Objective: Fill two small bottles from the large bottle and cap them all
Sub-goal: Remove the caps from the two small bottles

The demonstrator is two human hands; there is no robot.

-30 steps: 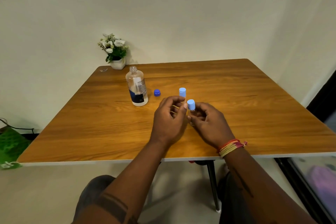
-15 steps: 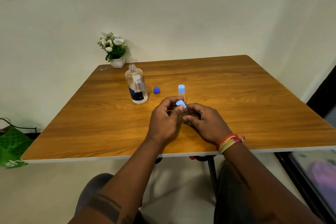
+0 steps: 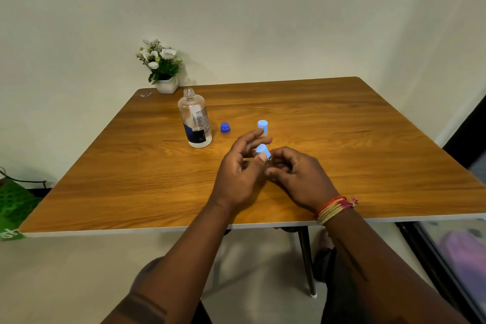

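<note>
A small bottle with a light-blue cap (image 3: 263, 151) is held between the two hands, just in front of the large bottle (image 3: 195, 119) and a little to its right, above the wooden surface (image 3: 342, 144). The body of the small bottle is gripped by the curled fingers of the right hand (image 3: 297, 175), though the glass itself is mostly hidden. The cap is touched at its lower edge by the thumb of the left hand (image 3: 240, 175), while the other left fingers (image 3: 251, 138) are spread wide and lifted clear of it. A second ago those fingers were closed round the cap and the bottle was upright; now the cap is tilted toward the left hand and the pinch has been loosened, which is judged to be a re-grip between turns or the end of tightening. The second small bottle (image 3: 263, 127), already capped, is stood just behind the hands, unmoved. The large bottle is left open, and its dark-blue cap (image 3: 225, 127) lies on the surface just to its right. Capping of the large bottle is therefore judged to be the step remaining.
</note>
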